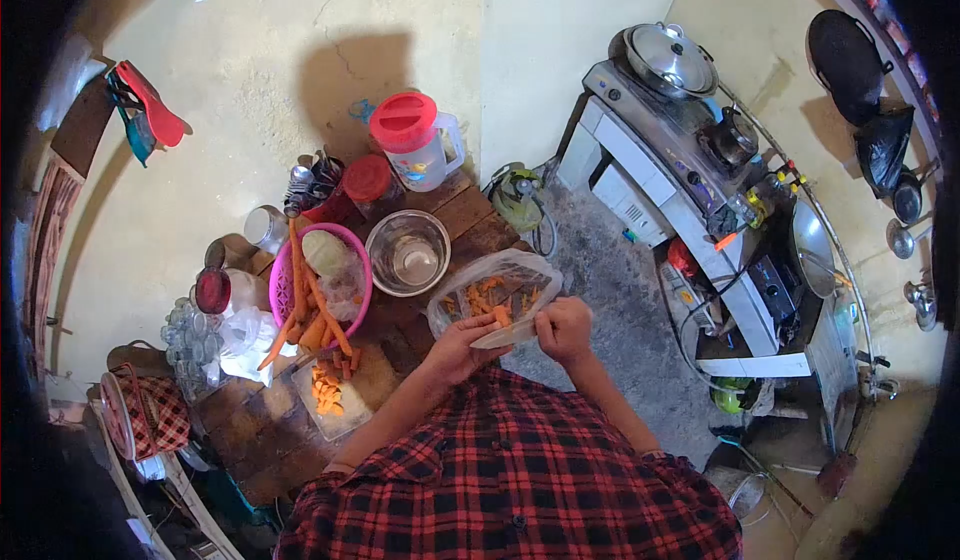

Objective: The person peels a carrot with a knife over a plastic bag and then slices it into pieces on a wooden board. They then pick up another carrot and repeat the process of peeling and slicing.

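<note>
A clear plastic bag (pixel 545 272) with orange peelings inside hangs open at the right edge of the wooden table. My left hand (pixel 465 348) is closed on a piece of carrot (pixel 501 315) at the bag's near rim. My right hand (pixel 565 330) is a closed fist at the bag's right side; what it grips is too small to make out. On the table, a pink basket (pixel 366 290) holds long carrots (pixel 322 305) and a pale green vegetable (pixel 326 255). Cut carrot pieces (pixel 326 390) lie on a board (pixel 365 385) near my left forearm.
A steel bowl (pixel 408 252) stands right of the basket, with a red-lidded pitcher (pixel 412 140) behind it. Glass jars (pixel 190 340) and a checkered bag (pixel 158 410) are at the left. To the right is a stove (pixel 660 120) with a covered pan (pixel 670 60).
</note>
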### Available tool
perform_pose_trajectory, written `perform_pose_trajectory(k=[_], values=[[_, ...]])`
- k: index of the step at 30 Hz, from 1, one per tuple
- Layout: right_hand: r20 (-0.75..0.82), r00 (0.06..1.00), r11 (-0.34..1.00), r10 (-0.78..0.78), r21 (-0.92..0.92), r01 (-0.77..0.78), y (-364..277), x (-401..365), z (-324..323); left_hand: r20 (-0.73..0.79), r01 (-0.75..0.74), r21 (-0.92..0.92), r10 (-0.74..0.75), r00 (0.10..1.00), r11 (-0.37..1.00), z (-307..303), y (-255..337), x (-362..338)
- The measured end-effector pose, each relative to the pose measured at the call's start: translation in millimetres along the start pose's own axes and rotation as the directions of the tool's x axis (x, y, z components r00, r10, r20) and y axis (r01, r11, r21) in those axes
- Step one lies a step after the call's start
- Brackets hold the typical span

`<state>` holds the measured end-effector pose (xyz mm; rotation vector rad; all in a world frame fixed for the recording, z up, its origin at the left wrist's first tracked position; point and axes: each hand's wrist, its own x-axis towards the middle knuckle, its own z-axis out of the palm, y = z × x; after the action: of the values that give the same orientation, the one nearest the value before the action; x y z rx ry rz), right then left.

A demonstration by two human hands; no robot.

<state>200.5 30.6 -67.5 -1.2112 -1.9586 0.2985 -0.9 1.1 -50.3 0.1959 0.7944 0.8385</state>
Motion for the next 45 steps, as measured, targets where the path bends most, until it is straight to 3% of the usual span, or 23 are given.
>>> perform_pose_trajectory(k=[2,8,10,12,14,16,19,23,25,29,31,35,38,40,41,43,44,45], values=[[0.001,0.996,0.996,-0.088,-0.002,0.088,-5,0,4,0.006,0.003,-0.005,-0.003,1.0,1.0,-3,-5,1],[-0.042,0.999,1.0,-0.024,0.012,0.024,-1,8,4,0.082,0.027,-0.02,-0.025,0.996,0.999,-11,-7,11],[-0.018,0.998,0.998,-0.053,0.017,0.053,-6,12,7,0.284,0.037,-0.067,-0.017,0.959,0.997,-13,-13,14],[-0.004,0.996,0.996,-0.089,0.025,0.089,-4,15,7,0.205,0.024,-0.074,-0.008,0.979,0.997,-7,-11,11],[0.019,1.0,1.0,0.024,-0.009,-0.023,8,13,5,0.121,0.003,-0.08,0.007,0.993,0.997,3,-2,3],[0.005,1.0,1.0,-0.024,0.017,0.024,5,16,4,0.007,-0.023,0.091,0.022,1.0,0.996,11,6,-2],[0.006,0.997,0.994,-0.083,0.071,0.082,-8,23,2,0.081,-0.018,0.024,0.016,0.997,1.0,11,10,-5],[-0.043,0.998,0.998,-0.036,0.045,0.038,4,22,6,0.078,-0.026,0.046,0.022,0.997,0.999,7,10,0],[-0.055,0.995,0.994,-0.083,0.062,0.087,-6,26,10,0.129,-0.079,0.093,0.066,0.989,0.993,6,7,-1],[-0.07,0.992,0.994,-0.104,0.022,0.105,-4,26,11,0.129,-0.064,0.071,0.055,0.99,0.995,7,7,-3],[-0.079,0.992,0.995,-0.095,0.035,0.098,-2,25,15,0.04,-0.087,0.098,0.084,0.996,0.991,10,5,-2],[-0.078,0.993,0.993,-0.086,0.073,0.092,-12,25,17,0.122,-0.109,0.087,0.098,0.988,0.99,-7,-7,7],[-0.109,0.994,0.997,-0.016,0.067,0.024,5,16,27,0.055,-0.125,0.158,0.118,0.992,0.979,-2,-10,6],[-0.088,0.996,1.0,-0.02,0.002,0.02,-3,22,20,-0.036,0.018,0.29,-0.008,0.999,0.957,12,-10,-8],[-0.068,0.998,0.998,-0.016,-0.064,0.011,-6,23,17,-0.034,0.02,0.289,-0.011,0.999,0.957,15,-10,-12],[-0.008,1.0,0.988,0.021,-0.154,-0.022,-2,18,19,0.012,0.05,0.608,-0.072,0.997,0.792,16,-7,-19],[0.048,0.997,0.969,0.058,-0.243,-0.045,1,16,21,0.013,0.049,0.613,-0.071,0.997,0.789,13,-8,-16],[0.044,0.997,0.969,0.056,-0.242,-0.043,4,15,22,0.143,-0.23,0.838,0.209,0.968,0.496,9,-9,-12]])
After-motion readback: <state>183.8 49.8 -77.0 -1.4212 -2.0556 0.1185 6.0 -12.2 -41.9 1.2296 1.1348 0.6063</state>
